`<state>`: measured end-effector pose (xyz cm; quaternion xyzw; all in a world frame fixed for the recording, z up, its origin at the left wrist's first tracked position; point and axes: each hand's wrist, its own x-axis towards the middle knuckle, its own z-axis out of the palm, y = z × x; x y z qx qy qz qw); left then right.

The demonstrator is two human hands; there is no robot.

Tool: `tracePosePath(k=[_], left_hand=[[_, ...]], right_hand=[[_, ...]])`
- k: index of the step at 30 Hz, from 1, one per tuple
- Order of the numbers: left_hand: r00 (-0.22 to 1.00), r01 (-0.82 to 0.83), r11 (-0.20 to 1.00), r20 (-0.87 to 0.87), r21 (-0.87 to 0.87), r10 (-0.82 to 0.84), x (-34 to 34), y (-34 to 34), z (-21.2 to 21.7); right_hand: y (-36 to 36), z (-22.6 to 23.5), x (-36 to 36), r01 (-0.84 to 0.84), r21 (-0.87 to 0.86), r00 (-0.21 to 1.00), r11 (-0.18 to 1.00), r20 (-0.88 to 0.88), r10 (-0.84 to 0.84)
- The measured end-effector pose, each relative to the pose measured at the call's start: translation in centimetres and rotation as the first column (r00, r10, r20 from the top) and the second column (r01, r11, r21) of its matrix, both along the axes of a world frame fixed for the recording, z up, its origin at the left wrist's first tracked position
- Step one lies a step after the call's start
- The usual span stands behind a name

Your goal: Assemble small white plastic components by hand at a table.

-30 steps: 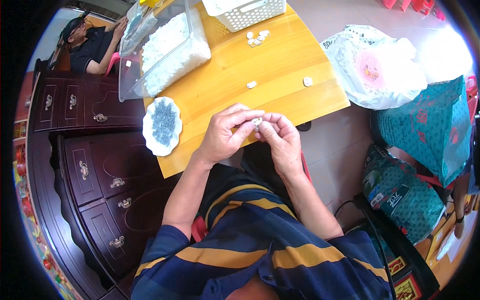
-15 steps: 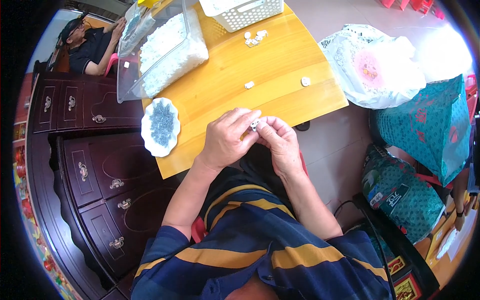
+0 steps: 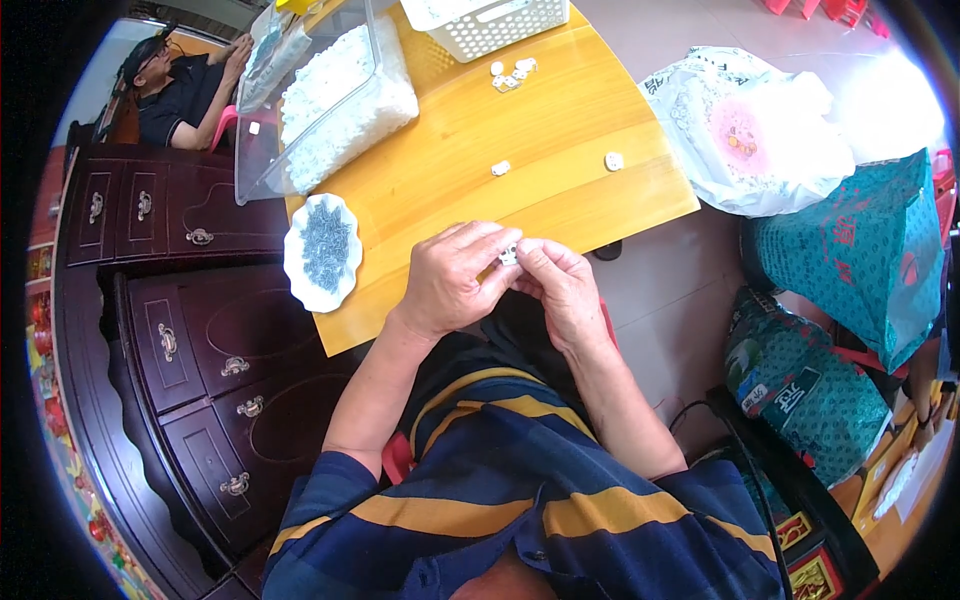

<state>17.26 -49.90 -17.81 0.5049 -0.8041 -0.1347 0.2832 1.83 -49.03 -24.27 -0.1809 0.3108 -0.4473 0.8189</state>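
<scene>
My left hand pinches a small white plastic part with dark spots between its thumb and fingers, just past the table's near edge. From the other side my right hand is closed, its thumb and forefinger at the same part. The right hand's lower fingers curl underneath, and anything in them is hidden. Left of my hands stands a scalloped white dish of thin dark metal pins. Farther off on the table lie one white part, another white piece and a small cluster of white parts.
A clear bin of white pieces and a perforated white basket stand on the wooden table. Dark drawers flank me on the left. White and teal bags are at right. Another person sits at far left.
The white part between my hands is turned slightly and shows more of its face. My right fingers have shifted a little; otherwise both hands stay in place.
</scene>
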Motion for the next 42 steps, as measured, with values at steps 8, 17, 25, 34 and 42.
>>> tracePosePath(k=[8, 17, 25, 34, 42], left_hand=[[1.000, 0.010, 1.000, -0.005, -0.016, -0.010, -0.3, 0.0, -0.3], [0.999, 0.004, 0.999, -0.048, -0.043, -0.006, -0.6, -0.6, -0.5], [0.939, -0.273, 0.901, -0.112, 0.337, 0.326, 0.9, -2.2, -1.2], [0.936, -0.061, 0.960, -0.319, 0.275, 0.150, -2.9, -6.3, -2.6], [0.947, -0.162, 0.949, -0.226, 0.271, 0.227, 1.9, -5.0, 3.3]], right_hand=[[0.2, 0.5, 0.0, 0.061, -0.004, 0.996, 0.998, -0.072, -0.061], [-0.2, 0.4, 0.2, 0.095, -0.027, 0.989, 0.995, -0.109, -0.097], [-0.4, 1.2, -0.1, 0.400, -0.039, 0.904, 0.916, -0.149, -0.401], [-0.3, 0.8, -0.5, 0.468, -0.055, 0.880, 0.882, -0.066, -0.471], [-0.5, 1.4, 0.1, 0.318, 0.022, 0.945, 0.948, -0.090, -0.315]])
